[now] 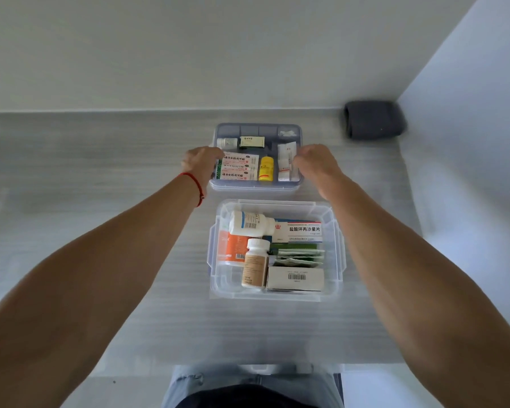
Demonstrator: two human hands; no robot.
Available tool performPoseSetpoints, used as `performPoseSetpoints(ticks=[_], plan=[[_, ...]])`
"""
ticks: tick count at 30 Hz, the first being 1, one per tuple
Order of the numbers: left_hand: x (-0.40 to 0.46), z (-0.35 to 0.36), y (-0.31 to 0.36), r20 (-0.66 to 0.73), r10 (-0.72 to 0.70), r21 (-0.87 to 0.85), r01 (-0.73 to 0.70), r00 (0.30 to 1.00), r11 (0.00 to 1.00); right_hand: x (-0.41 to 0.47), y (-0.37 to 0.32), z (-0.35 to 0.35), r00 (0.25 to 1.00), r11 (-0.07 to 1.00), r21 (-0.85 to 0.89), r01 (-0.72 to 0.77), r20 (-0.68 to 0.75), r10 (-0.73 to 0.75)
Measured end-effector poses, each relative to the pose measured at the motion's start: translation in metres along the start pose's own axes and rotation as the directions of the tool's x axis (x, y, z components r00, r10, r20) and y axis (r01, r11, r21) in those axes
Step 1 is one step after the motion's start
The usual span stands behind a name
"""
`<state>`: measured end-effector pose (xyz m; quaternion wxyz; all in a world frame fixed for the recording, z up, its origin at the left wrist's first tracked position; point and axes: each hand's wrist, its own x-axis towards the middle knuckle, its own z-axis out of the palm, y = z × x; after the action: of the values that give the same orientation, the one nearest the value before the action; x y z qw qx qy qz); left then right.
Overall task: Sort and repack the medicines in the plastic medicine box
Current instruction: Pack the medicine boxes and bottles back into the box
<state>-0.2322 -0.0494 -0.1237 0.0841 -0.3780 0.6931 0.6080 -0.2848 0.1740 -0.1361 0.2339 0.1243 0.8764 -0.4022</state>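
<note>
A clear plastic medicine box (334,260) stands on the table near me, holding two white bottles (249,223), an orange pack, several sachets and cartons (299,231). Beyond it sits the box's bluish divided tray (255,187) with plaster boxes (237,167), a yellow bottle (266,168), a small dark carton and white sachets (284,163). My left hand (199,163) grips the tray's left rim. My right hand (315,161) grips its right rim, fingers curled over the edge.
The grey wood-grain table (100,172) runs to a white wall at the back and another on the right. A dark grey folded pouch (373,119) lies in the far right corner. The table's front edge is just before my lap.
</note>
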Motion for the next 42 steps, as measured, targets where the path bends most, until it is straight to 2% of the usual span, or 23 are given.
performPoseSetpoints(ticks=[2,4,6,9,12,15,18,23,26,32,38,42], plan=[[0.005,-0.003,0.002,-0.042,-0.019,0.005,0.019,0.999,1.000,-0.001,-0.004,-0.001,0.999,0.995,0.102,-0.024,-0.034,0.028],[0.007,-0.005,0.007,-0.055,0.007,0.071,-0.003,0.998,0.997,0.000,-0.006,-0.004,0.993,0.982,0.188,-0.029,-0.106,0.049],[-0.001,-0.007,0.016,-0.105,0.043,0.051,-0.038,0.993,0.998,-0.002,-0.009,-0.011,0.982,0.974,0.227,-0.015,-0.178,0.056],[-0.022,-0.008,0.025,-0.221,0.180,-0.002,-0.185,0.959,0.983,-0.017,-0.015,-0.026,0.965,0.958,0.275,0.077,-0.262,-0.002],[-0.044,-0.008,0.032,-0.225,0.268,-0.072,-0.290,0.937,0.954,-0.044,-0.016,-0.045,0.941,0.946,0.272,0.174,-0.329,-0.078],[-0.070,-0.009,0.028,-0.210,0.297,-0.165,-0.333,0.932,0.928,-0.069,-0.008,-0.058,0.916,0.928,0.280,0.247,-0.380,-0.129],[-0.107,-0.013,0.017,-0.192,0.319,-0.180,-0.353,0.928,0.918,-0.098,0.008,-0.067,0.913,0.914,0.304,0.270,-0.381,-0.143],[-0.151,-0.025,-0.027,-0.143,0.315,-0.123,-0.332,0.938,0.935,-0.147,0.047,-0.062,0.917,0.914,0.247,0.323,-0.322,-0.237],[-0.165,-0.028,-0.053,-0.177,0.340,-0.031,-0.351,0.923,0.936,-0.169,0.068,-0.053,0.921,0.914,0.228,0.335,-0.284,-0.266],[-0.176,-0.028,-0.085,-0.214,0.357,0.113,-0.340,0.909,0.933,-0.196,0.102,-0.033,0.939,0.928,0.229,0.294,-0.253,-0.234],[-0.181,-0.029,-0.103,-0.205,0.380,0.199,-0.342,0.902,0.918,-0.208,0.120,-0.019,0.933,0.941,0.140,0.307,-0.240,-0.268],[-0.178,-0.030,-0.109,-0.188,0.410,0.276,-0.353,0.892,0.894,-0.206,0.124,-0.016,0.919,0.950,-0.035,0.311,-0.246,-0.310]])
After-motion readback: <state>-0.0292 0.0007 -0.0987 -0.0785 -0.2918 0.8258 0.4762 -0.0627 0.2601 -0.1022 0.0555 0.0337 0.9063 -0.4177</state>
